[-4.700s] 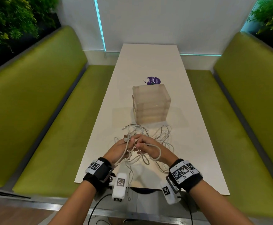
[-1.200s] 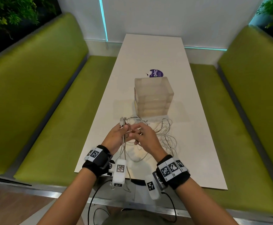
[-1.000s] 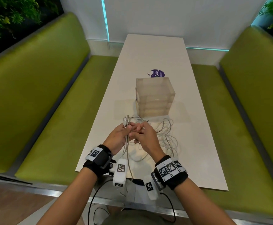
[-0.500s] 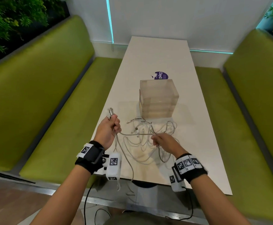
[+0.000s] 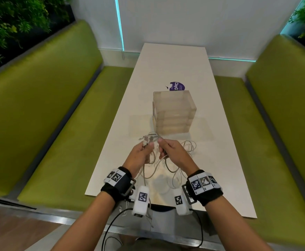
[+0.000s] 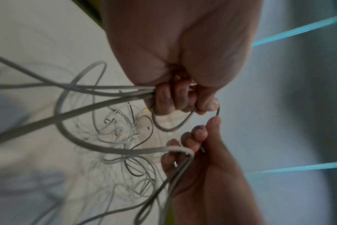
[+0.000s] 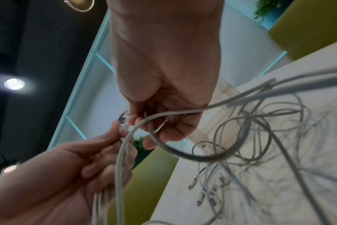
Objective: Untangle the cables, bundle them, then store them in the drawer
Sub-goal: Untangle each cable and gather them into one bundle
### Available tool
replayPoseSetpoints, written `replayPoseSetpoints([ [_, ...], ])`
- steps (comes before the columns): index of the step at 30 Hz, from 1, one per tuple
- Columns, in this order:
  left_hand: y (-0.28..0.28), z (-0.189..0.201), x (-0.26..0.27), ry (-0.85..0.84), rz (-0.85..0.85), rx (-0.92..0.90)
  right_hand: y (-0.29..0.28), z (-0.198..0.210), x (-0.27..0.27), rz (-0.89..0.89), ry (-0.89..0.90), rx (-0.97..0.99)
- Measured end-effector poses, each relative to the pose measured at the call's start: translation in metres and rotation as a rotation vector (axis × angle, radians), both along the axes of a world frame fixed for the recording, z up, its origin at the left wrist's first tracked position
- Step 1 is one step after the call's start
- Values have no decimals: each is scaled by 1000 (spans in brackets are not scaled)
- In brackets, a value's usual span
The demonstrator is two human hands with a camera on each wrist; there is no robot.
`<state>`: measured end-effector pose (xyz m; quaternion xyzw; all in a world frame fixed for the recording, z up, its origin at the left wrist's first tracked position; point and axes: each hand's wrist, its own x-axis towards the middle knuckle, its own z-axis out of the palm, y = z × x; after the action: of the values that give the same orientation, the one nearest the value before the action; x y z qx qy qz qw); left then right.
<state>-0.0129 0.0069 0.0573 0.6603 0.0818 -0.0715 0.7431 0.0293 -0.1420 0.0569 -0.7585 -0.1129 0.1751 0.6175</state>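
Both hands (image 5: 139,156) (image 5: 173,153) pinching cables (image 5: 155,165) over the bench (image 5: 175,66); better feeding plug ends through slowly, not yanking

Head view looks down; wrist views closely share cables (image 5: 188,147).

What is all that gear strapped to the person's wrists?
Both forearms are bare, with no sleeves. The left wrist and right wrist each wear a black band carrying white tags printed with square black-and-white codes. A small white box with its own code tag hangs under each wrist, and a thin black cable trails from it.
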Motion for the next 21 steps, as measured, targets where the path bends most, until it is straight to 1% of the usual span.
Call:
replayPoseSetpoints([
  [2,2,3,4,24,107,-155,-3,-4,-1,95,-25,-87],
  [4,6,8,8,64,186,-301,-7,-10,-4,217,-14,-185],
  [6,10,12,13,76,195,-455,-8,-18,-8,337,42,-243],
  [8,12,17,15,60,159,-572,-9,-26,-11,408,77,-273],
  [11,17,17,19,55,177,-637,-17,-37,-7,418,43,-318],
  [13,25,15,22,42,183,-644,-26,-43,1,353,5,-334],
  [14,29,15,22,42,179,-604,-31,-44,5,290,-1,-330],
  [15,32,14,22,47,172,-523,-36,-43,9,217,-9,-321],
  [17,33,12,19,57,132,-246,-42,-35,16,76,-56,-292],
  [19,26,10,13,61,50,39,-41,-26,20,-32,-115,-258],
  [21,14,5,9,49,-26,208,-36,-20,23,-77,-113,-172],
])
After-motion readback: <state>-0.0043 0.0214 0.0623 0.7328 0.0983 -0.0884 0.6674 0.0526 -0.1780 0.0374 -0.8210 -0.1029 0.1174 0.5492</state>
